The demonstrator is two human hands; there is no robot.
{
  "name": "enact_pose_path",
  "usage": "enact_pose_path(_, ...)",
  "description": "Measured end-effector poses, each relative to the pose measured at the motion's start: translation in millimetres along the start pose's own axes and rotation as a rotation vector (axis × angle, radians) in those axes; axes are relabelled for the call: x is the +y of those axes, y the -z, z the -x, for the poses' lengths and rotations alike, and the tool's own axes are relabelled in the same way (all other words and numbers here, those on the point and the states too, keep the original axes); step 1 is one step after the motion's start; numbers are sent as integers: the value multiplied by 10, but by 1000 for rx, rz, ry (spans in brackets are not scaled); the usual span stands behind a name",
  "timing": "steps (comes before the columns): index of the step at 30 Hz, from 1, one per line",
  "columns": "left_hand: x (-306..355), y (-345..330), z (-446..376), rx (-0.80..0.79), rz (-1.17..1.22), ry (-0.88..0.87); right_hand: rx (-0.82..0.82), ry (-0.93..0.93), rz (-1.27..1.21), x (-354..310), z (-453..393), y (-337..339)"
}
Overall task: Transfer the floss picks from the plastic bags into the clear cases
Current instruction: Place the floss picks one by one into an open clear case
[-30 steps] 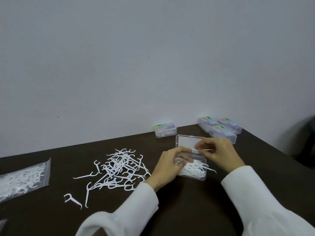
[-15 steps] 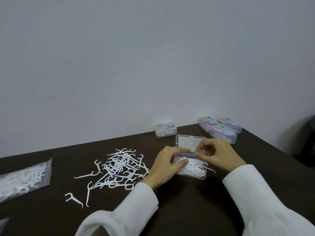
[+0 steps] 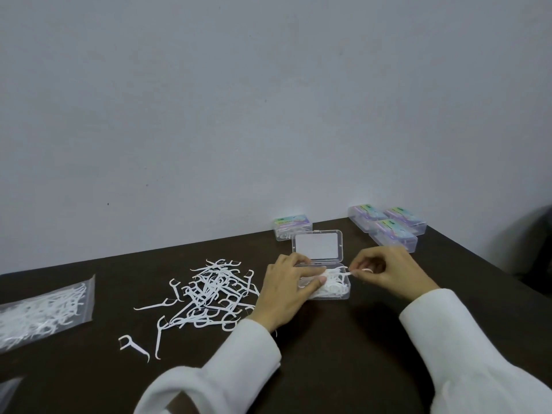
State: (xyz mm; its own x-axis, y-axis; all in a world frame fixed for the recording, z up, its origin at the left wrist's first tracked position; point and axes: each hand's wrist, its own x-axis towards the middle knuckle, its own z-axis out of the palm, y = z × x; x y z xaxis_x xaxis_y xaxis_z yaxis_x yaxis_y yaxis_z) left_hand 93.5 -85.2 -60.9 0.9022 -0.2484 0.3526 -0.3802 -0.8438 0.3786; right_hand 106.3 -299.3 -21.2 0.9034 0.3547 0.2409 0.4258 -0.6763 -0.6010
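Observation:
An open clear case (image 3: 340, 292) lies on the dark table, its lid (image 3: 318, 245) tilted back, with white floss picks inside. My left hand (image 3: 286, 291) rests on the case's left end, fingers curled over the picks. My right hand (image 3: 385, 271) pinches a floss pick (image 3: 348, 273) over the case's right side. A loose pile of floss picks (image 3: 213, 291) is spread just left of my left hand. A plastic bag (image 3: 44, 312) holding more picks lies at the far left.
One shut case with a coloured label (image 3: 292, 227) stands by the wall behind the open case, and three more (image 3: 388, 227) sit at the back right. Two stray picks (image 3: 134, 348) lie near the front left. A grey wall borders the table's far edge.
The view has shifted slightly. My right hand has moved from the lid's edge down to the case's right side, pinching a pick. My left hand stays on the case's left end.

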Motion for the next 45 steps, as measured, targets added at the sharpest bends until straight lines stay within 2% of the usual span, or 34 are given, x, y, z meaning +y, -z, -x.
enact_pose_path(4, -23, -13, -2, 45, 18, 50, 131, 14, -56, -6, 10, 1)
enact_pose_path(15, -4, -4, -1, 56, 165, 95, 282, 19, -225, -35, 2, -18)
enact_pose_path(21, 5, 53, 37, 44, 343, 107, 123, 34, -132, -32, -42, -189)
enact_pose_path(24, 29, 99, 54, 4, 348, 117, 20, 62, -71, -36, -68, -293)
enact_pose_path(29, 3, 87, 52, 7, 333, 98, 72, 13, 37, 24, -86, -281)
enact_pose_path(45, -48, 36, 33, 38, 391, 95, 7, 39, 121, -24, -59, -309)
